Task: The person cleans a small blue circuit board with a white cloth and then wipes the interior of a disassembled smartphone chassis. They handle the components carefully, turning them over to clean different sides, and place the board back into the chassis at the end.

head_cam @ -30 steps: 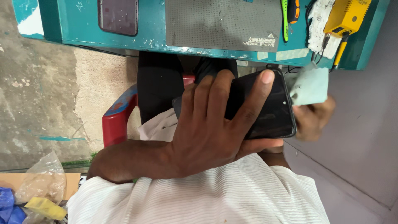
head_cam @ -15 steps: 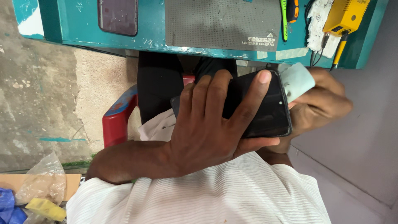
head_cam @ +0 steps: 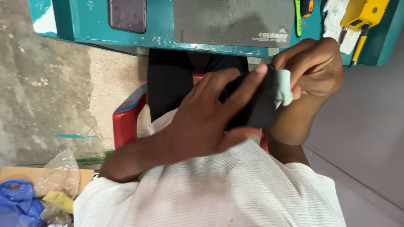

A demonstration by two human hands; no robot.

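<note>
My left hand (head_cam: 210,122) grips a black smartphone (head_cam: 259,107) held over my lap, fingers spread across its dark face. My right hand (head_cam: 313,69) pinches a pale green cloth (head_cam: 283,87) and presses it against the phone's right edge. Much of the phone is hidden under my fingers. Below both hands is my white ribbed shirt (head_cam: 219,189).
A teal workbench (head_cam: 84,21) runs across the top with a grey mat (head_cam: 231,19), a second dark phone (head_cam: 127,14), a yellow tool (head_cam: 364,12) and a green-handled tool (head_cam: 298,17). A red plastic stool (head_cam: 124,122) is under me. Plastic bags and a blue bag (head_cam: 19,204) lie bottom left.
My right hand has come up from behind the phone and brought the cloth onto its right edge. The left hand has tilted the phone, so less of its face shows.
</note>
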